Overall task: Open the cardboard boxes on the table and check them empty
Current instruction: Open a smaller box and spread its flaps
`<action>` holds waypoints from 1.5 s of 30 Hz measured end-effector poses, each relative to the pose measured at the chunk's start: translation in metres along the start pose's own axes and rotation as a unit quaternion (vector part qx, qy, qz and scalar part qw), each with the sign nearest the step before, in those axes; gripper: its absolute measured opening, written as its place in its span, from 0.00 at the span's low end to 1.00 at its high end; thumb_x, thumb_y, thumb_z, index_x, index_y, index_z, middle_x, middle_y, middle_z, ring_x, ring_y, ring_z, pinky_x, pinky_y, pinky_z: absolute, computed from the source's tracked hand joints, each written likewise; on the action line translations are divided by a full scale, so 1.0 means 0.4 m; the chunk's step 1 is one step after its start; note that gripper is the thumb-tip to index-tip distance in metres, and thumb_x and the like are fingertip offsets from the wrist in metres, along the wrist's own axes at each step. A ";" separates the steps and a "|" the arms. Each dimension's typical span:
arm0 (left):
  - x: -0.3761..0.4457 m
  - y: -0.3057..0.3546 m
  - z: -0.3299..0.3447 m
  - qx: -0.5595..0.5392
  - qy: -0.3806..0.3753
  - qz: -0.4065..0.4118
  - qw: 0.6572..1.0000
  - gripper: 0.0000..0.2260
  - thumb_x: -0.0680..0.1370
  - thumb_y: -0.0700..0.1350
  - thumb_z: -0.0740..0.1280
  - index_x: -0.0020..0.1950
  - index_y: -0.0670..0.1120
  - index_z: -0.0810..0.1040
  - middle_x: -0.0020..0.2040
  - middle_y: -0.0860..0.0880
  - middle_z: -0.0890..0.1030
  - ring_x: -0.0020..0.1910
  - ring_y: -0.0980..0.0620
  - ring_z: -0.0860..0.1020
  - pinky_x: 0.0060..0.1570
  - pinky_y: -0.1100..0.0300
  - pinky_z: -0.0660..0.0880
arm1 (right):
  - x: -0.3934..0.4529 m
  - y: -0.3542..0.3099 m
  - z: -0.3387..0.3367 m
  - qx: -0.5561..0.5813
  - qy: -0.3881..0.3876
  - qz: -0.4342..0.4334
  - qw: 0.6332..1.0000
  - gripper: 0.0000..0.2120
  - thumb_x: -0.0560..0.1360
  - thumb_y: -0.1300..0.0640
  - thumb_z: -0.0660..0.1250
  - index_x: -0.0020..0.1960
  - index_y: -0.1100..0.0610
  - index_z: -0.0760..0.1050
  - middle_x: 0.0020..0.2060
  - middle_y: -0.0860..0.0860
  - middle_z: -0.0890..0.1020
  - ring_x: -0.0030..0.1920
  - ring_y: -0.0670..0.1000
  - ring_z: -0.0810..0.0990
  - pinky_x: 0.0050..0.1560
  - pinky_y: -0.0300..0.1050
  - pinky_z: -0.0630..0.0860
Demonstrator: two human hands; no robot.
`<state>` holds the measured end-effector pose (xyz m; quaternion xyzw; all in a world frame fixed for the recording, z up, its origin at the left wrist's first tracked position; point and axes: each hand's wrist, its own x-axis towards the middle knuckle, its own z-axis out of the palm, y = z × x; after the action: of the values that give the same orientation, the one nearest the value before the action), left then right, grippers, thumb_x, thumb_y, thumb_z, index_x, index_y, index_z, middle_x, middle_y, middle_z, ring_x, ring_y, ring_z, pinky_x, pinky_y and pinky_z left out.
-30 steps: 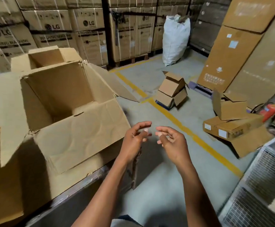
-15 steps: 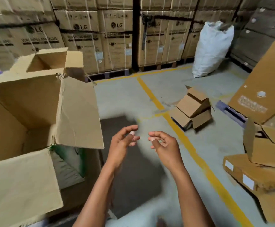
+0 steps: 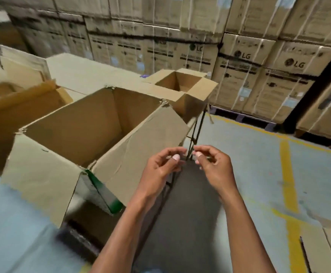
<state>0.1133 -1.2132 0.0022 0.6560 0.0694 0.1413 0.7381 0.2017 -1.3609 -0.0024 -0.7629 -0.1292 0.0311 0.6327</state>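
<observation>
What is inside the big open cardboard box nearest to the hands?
Inside the big box only bare brown inner walls show; nothing can be seen in it. Its bottom is hidden behind the near wall and flap, so emptiness is not confirmed.

The view has swung left — the white sack and floor boxes are gone. The large open box (image 3: 93, 134) now shows its hollow — another open box (image 3: 178, 83) sits beyond.

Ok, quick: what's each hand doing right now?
Left hand: open, fingers curled, holding nothing.
Right hand: open, fingers curled, holding nothing.
</observation>
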 end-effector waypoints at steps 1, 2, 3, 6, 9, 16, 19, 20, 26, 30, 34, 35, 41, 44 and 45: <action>0.019 0.017 -0.004 0.015 0.022 0.012 1.000 0.10 0.82 0.42 0.66 0.61 0.44 0.82 0.58 0.48 0.84 0.54 0.46 0.83 0.56 0.55 0.78 | 0.038 -0.003 0.012 0.006 -0.017 -0.006 1.000 0.09 0.78 0.62 0.69 0.52 0.51 0.84 0.45 0.48 0.87 0.41 0.47 0.83 0.44 0.40 0.79; 0.037 0.030 -0.007 0.033 0.050 0.026 0.998 0.09 0.82 0.42 0.65 0.60 0.46 0.83 0.57 0.49 0.85 0.54 0.48 0.83 0.56 0.54 0.79 | 0.070 -0.002 0.022 0.008 -0.032 -0.009 0.999 0.09 0.78 0.61 0.69 0.52 0.50 0.84 0.45 0.48 0.87 0.42 0.47 0.83 0.45 0.41 0.79; 0.053 0.039 -0.011 0.050 0.082 0.042 0.995 0.09 0.82 0.43 0.65 0.59 0.48 0.83 0.56 0.51 0.85 0.54 0.49 0.83 0.56 0.53 0.80 | 0.098 0.001 0.030 0.012 -0.054 -0.013 0.998 0.09 0.78 0.61 0.69 0.53 0.49 0.83 0.46 0.47 0.87 0.45 0.47 0.84 0.47 0.42 0.80; 0.104 0.058 -0.022 0.081 0.166 0.083 0.979 0.08 0.82 0.43 0.65 0.56 0.50 0.84 0.55 0.54 0.85 0.54 0.51 0.83 0.53 0.50 0.81 | 0.180 0.000 0.052 0.017 -0.137 -0.033 0.990 0.10 0.79 0.59 0.69 0.55 0.46 0.83 0.48 0.43 0.86 0.50 0.45 0.84 0.50 0.40 0.80; 0.133 0.085 -0.045 0.116 0.222 0.098 0.963 0.09 0.83 0.41 0.65 0.55 0.49 0.84 0.54 0.53 0.85 0.52 0.50 0.84 0.49 0.55 0.81 | 0.268 -0.017 0.075 0.020 -0.184 -0.049 0.981 0.11 0.79 0.60 0.69 0.54 0.45 0.83 0.47 0.43 0.86 0.49 0.46 0.84 0.49 0.41 0.80; 0.110 0.133 -0.183 0.240 0.391 0.106 0.882 0.09 0.83 0.41 0.65 0.56 0.48 0.85 0.52 0.50 0.86 0.51 0.52 0.85 0.45 0.61 0.80 | 0.564 -0.050 0.151 0.027 -0.301 -0.089 0.949 0.09 0.79 0.60 0.68 0.56 0.49 0.83 0.50 0.47 0.85 0.51 0.47 0.83 0.48 0.42 0.80; 0.064 0.140 -0.239 0.246 0.497 0.086 0.828 0.09 0.83 0.42 0.64 0.56 0.47 0.84 0.54 0.48 0.85 0.51 0.49 0.85 0.46 0.58 0.81 | 0.694 -0.057 0.192 0.024 -0.337 -0.098 0.936 0.10 0.79 0.61 0.68 0.57 0.51 0.83 0.51 0.48 0.86 0.49 0.46 0.84 0.48 0.41 0.79; 0.044 0.139 -0.257 0.236 0.523 0.081 0.815 0.09 0.83 0.41 0.64 0.56 0.47 0.84 0.53 0.47 0.85 0.50 0.48 0.85 0.46 0.58 0.81 | 0.739 -0.053 0.206 0.019 -0.351 -0.101 0.931 0.11 0.79 0.62 0.68 0.57 0.51 0.84 0.52 0.48 0.86 0.48 0.46 0.84 0.49 0.42 0.79; -0.086 0.134 -0.328 0.194 0.632 0.068 0.747 0.11 0.82 0.42 0.63 0.49 0.52 0.85 0.51 0.46 0.85 0.49 0.49 0.81 0.50 0.55 0.77 | 0.898 -0.036 0.305 -0.038 -0.429 -0.112 0.896 0.13 0.78 0.62 0.69 0.61 0.52 0.82 0.54 0.52 0.84 0.46 0.39 0.79 0.46 0.34 0.71; -0.165 0.107 -0.378 0.196 0.671 -0.016 0.715 0.11 0.80 0.48 0.64 0.49 0.62 0.85 0.62 0.53 0.81 0.61 0.48 0.76 0.54 0.52 0.69 | 0.924 -0.029 0.351 -0.043 -0.496 -0.068 0.865 0.15 0.80 0.59 0.66 0.67 0.56 0.79 0.57 0.52 0.81 0.54 0.42 0.79 0.55 0.36 0.72; -0.224 0.044 -0.406 0.069 0.631 -0.148 0.758 0.12 0.79 0.56 0.64 0.60 0.62 0.82 0.72 0.53 0.72 0.68 0.39 0.69 0.60 0.46 0.68 | 0.939 0.002 0.379 -0.036 -0.526 0.002 0.850 0.15 0.79 0.49 0.65 0.65 0.46 0.79 0.65 0.45 0.78 0.68 0.57 0.72 0.69 0.52 0.66; -0.233 0.034 -0.405 0.046 0.615 -0.156 0.772 0.13 0.78 0.56 0.65 0.62 0.62 0.81 0.71 0.51 0.74 0.68 0.36 0.71 0.56 0.46 0.71 | 0.940 0.009 0.382 -0.029 -0.531 0.021 0.846 0.15 0.78 0.46 0.65 0.64 0.43 0.80 0.66 0.42 0.77 0.68 0.58 0.70 0.71 0.54 0.66; -0.238 0.060 -0.412 0.010 0.601 -0.101 0.793 0.15 0.81 0.50 0.64 0.66 0.56 0.80 0.67 0.50 0.79 0.67 0.37 0.74 0.61 0.45 0.78 | 0.988 0.083 0.394 0.036 -0.543 0.091 0.834 0.31 0.61 0.39 0.77 0.64 0.42 0.81 0.68 0.44 0.77 0.63 0.63 0.77 0.71 0.63 0.69; -0.245 0.121 -0.425 0.060 0.625 -0.083 0.774 0.15 0.82 0.45 0.61 0.66 0.52 0.80 0.63 0.52 0.82 0.68 0.48 0.74 0.58 0.57 0.73 | 0.968 0.032 0.359 0.013 -0.540 0.083 0.837 0.18 0.73 0.46 0.70 0.63 0.45 0.81 0.67 0.43 0.77 0.55 0.58 0.78 0.62 0.53 0.73; -0.249 0.149 -0.422 0.075 0.617 -0.089 0.778 0.15 0.83 0.45 0.61 0.67 0.52 0.79 0.62 0.53 0.83 0.67 0.51 0.76 0.58 0.58 0.73 | 0.965 0.015 0.350 0.006 -0.528 0.077 0.846 0.16 0.75 0.49 0.67 0.63 0.46 0.80 0.67 0.43 0.77 0.54 0.56 0.76 0.58 0.49 0.71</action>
<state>-0.0371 -1.0771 0.0310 0.4724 0.5786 0.4439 0.4949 0.5456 -1.1366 0.0088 -0.6348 -0.3844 0.4790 0.4689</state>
